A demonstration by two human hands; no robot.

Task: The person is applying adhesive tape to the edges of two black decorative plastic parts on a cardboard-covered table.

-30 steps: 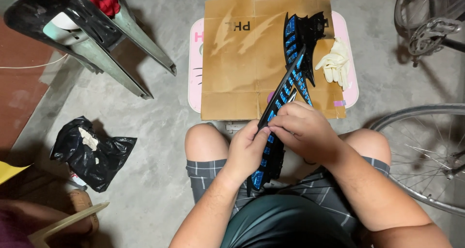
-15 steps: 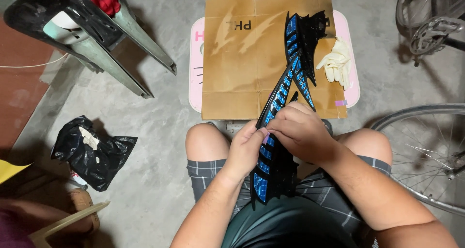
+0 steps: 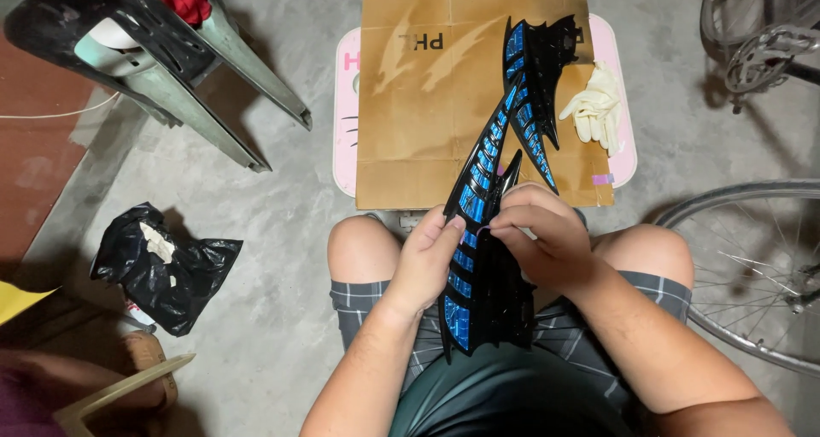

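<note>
Both hands grip the black-and-blue wing-shaped panel (image 3: pixel 478 275) over the lap: left hand (image 3: pixel 427 262) closed on its edge, right hand (image 3: pixel 542 240) pinching a small strip; peeling appears unfinished. A matching panel (image 3: pixel 534 78) lies on the cardboard (image 3: pixel 410 104).

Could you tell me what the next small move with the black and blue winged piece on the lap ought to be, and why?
Probably a short pull of the right hand away from the black and blue piece, peeling along it. Its fingertips pinch something small and pale, seemingly a strip's end, at the piece's upper edge, while the left hand braces the piece from the side. A second matching piece lies on the cardboard.
</note>
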